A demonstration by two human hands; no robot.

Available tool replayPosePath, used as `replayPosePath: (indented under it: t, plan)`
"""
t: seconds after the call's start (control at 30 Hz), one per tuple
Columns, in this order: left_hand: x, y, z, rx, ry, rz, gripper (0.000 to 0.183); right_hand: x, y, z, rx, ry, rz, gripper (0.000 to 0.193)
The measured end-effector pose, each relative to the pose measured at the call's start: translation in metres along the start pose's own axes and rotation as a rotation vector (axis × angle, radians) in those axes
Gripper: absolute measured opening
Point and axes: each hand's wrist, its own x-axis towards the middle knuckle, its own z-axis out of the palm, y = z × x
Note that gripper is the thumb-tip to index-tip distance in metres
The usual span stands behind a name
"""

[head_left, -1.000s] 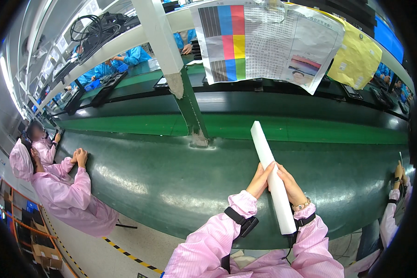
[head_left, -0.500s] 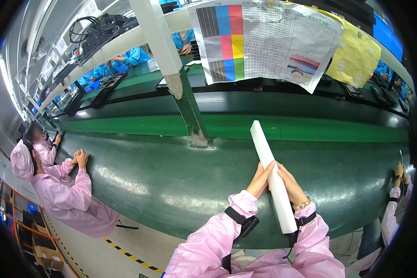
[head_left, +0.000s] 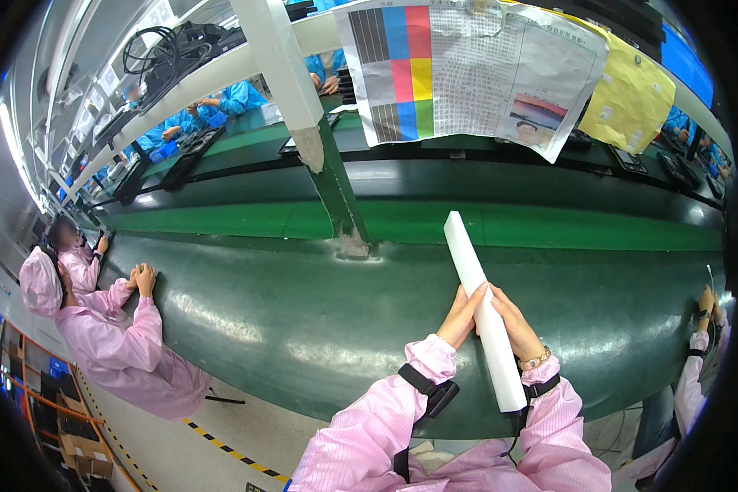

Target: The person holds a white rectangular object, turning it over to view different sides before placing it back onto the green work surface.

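I see one long white bar (head_left: 482, 312) over the green counter (head_left: 303, 320) | my left hand (head_left: 461, 316) has its grip closed on the bar's left side | my right hand (head_left: 512, 324) has its grip closed on the right side | two paper sheets (head_left: 467, 70) hang above.
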Motion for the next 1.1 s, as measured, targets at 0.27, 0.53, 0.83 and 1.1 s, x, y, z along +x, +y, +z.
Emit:
replayPosePath:
  t: [0.27, 0.53, 0.83, 1.1]
  plan:
    - [0.0012, -0.0017, -0.0005, -0.005, 0.004, 0.018, 0.050, 0.0000, -0.0013, 0.0011, -0.027, 0.008, 0.007, 0.057]
    - [0.0017, -0.0023, 0.0021, -0.017, 0.022, 0.026, 0.050, -0.0009, -0.0023, 0.0025, -0.008, 0.022, 0.009, 0.057]
    - [0.0027, -0.0042, -0.0014, -0.019, 0.019, 0.015, 0.049, -0.0017, -0.0035, 0.0049, -0.010, 0.014, 0.000, 0.056]
    - [0.0021, -0.0032, -0.0009, -0.020, 0.023, 0.016, 0.048, -0.0011, -0.0025, 0.0042, -0.015, 0.019, 0.002, 0.054]
